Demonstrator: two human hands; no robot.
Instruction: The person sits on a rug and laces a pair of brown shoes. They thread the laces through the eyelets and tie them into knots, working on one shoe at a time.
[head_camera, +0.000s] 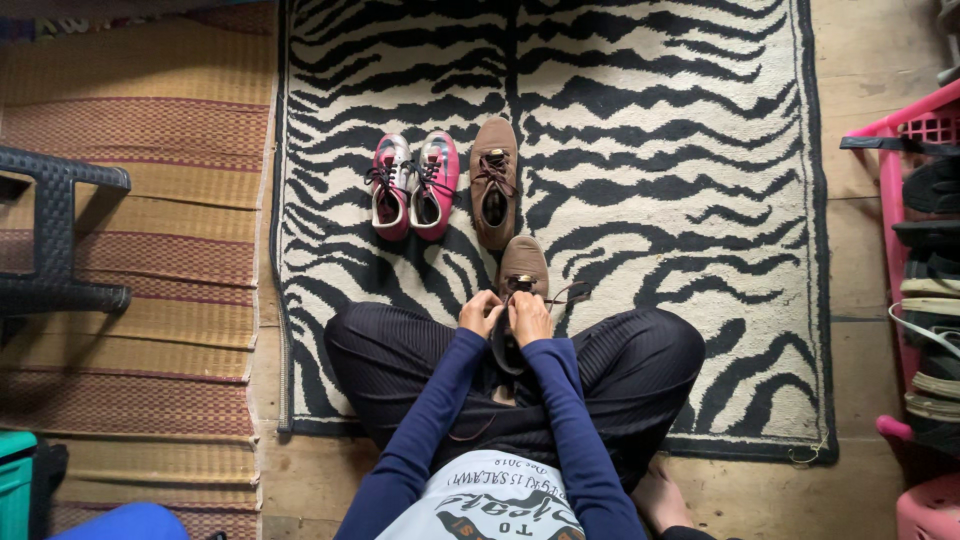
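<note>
Two hands are seen close together over a brown shoe (521, 268) that lies on the zebra-striped rug (660, 120), just in front of the crossed legs of the seated person. The left hand (481, 314) is curled at the left side of the shoe's opening, and the right hand (529, 318) is curled at the right side; the fingers of both are closed around the dark laces (566, 294), one end of which trails out to the right. The heel of the shoe is hidden behind the hands.

A second brown shoe (494, 180) is set just beyond the first, toe pointing away, its laces loosely tied. A pair of pink and grey sneakers (414, 185) is placed just beside it to the left, the two touching each other. A woven striped mat (150, 200) is spread left of the rug, with a dark plastic stool (55, 235) standing on it. A pink rack (905, 250) holding sandals is seen at the right edge.
</note>
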